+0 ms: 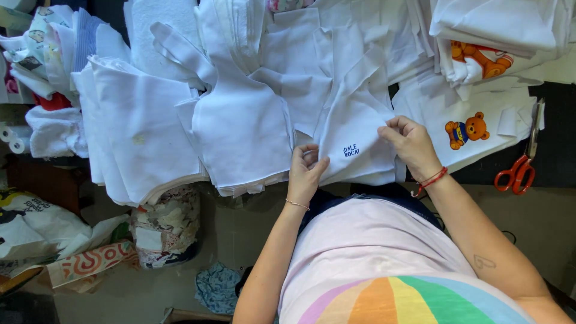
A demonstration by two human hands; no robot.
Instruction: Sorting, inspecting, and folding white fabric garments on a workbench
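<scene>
A white fabric piece [354,129] with small blue printed lettering lies on top of a stack of cut white cloth at the table's near edge. My left hand [306,171] pinches its lower left corner between thumb and fingers. My right hand [411,144], with a red cord bracelet at the wrist, pinches the same piece at its right edge. Both hands rest against the stack, about a hand's width apart.
More stacks of white cloth [141,129] cover the table to the left and back. White pieces printed with a teddy bear [468,129] lie at the right, red-handled scissors [522,162] beside them. Bags [36,228] and fabric scraps [165,225] sit on the floor at left.
</scene>
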